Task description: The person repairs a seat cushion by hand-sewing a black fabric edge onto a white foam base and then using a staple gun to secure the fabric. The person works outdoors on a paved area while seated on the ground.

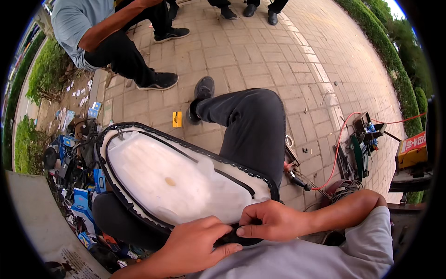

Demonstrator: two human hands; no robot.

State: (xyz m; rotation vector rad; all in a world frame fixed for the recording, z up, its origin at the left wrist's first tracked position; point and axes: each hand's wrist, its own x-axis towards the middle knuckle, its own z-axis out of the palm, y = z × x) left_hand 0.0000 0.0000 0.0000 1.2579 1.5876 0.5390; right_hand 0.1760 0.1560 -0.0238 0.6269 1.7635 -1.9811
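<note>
Across my lap lies an upturned scooter seat (172, 172), its pale, cloudy underside facing up with a brown oval spot near the middle. A black seat cover (114, 179) wraps round its rim, the edge folded inward and puckered. At the near edge, my left hand (197, 242) has thumb and forefinger closed on the black cover. Close to its right, my right hand (274, 221) pinches the same dark material with curled fingers. The bit of cover between my fingertips is partly hidden by the hands.
A small yellow box (177, 119) lies on the paving. To the right are a pneumatic-looking tool (297, 180) with a red hose (335, 162) and a green open toolbox (360, 156). Blue boxes (82, 204) and clutter fill the left side. A seated person (125, 51) is at upper left.
</note>
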